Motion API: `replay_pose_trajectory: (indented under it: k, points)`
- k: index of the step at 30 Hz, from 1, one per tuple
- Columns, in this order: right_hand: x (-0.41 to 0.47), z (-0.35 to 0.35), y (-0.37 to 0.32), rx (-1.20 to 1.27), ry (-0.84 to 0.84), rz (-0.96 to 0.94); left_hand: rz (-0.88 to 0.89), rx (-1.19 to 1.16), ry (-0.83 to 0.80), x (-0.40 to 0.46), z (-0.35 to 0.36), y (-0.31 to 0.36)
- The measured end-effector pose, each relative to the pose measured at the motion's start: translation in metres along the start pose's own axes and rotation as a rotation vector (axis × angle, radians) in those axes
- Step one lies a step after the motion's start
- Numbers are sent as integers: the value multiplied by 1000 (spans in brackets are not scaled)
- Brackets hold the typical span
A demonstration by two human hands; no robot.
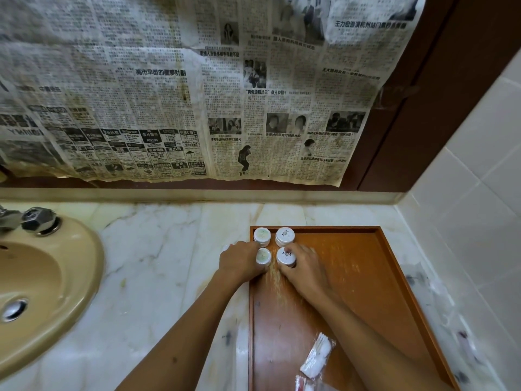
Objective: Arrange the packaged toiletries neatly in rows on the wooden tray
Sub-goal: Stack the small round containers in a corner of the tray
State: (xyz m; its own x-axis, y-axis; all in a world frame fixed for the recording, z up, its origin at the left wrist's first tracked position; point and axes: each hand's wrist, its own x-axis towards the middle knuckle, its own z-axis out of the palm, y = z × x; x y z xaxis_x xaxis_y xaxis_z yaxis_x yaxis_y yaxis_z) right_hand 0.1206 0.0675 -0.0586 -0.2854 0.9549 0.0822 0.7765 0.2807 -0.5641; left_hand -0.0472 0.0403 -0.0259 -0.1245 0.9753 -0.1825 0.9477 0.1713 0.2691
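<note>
Bottles sit in a two-by-two block at the far-left corner of the wooden tray [394, 277]: left hand [242, 261] grips the near-left bottle [263, 255], right hand [303, 266] grips the near-right bottle [285, 256], both nudging the second row square behind the back pair [273, 237]. Next move likely calls for the plastic-wrapped packet [315, 358] (near end of tray), set beside the block.

Both bare forearms are extended forward from the lower edge of the view, converging toward each other. The left hand [243, 261] is held palm down with its fingers curled in a grip. The right hand [303, 266] is likewise curled, knuckles up, just beside the left.
</note>
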Motion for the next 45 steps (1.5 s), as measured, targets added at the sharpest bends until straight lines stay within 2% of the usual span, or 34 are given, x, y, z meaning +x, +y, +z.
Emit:
replay_pose_trajectory:
  k: [9, 18, 20, 24, 29, 33, 37, 39, 45]
  points:
    - [-2, -1, 0, 10, -1, -1, 4, -13, -15, 1, 2, -4]
    - [-18, -9, 10, 79, 33, 61, -35, -208, 24, -17, 4, -11]
    - [-27, -13, 20, -7, 10, 127, -50, -261, 62, -29, 8, -11]
    - [-49, -25, 42, -59, 31, 242, -49, -227, 261, -60, 19, -1]
    - [-86, -44, 69, -114, 10, 260, 84, -179, 320, -93, 37, 27]
    - [-112, -59, 85, -157, -128, 226, 233, -208, 285, -104, 49, 61]
    - [-132, -79, 96, -68, -217, 219, 358, -211, 218, -105, 58, 98]
    - [-145, -91, 102, 35, -179, 209, 397, -237, 170, -103, 62, 117]
    - [-187, -128, 133, 162, 142, 248, 486, -288, 77, -93, 76, 177]
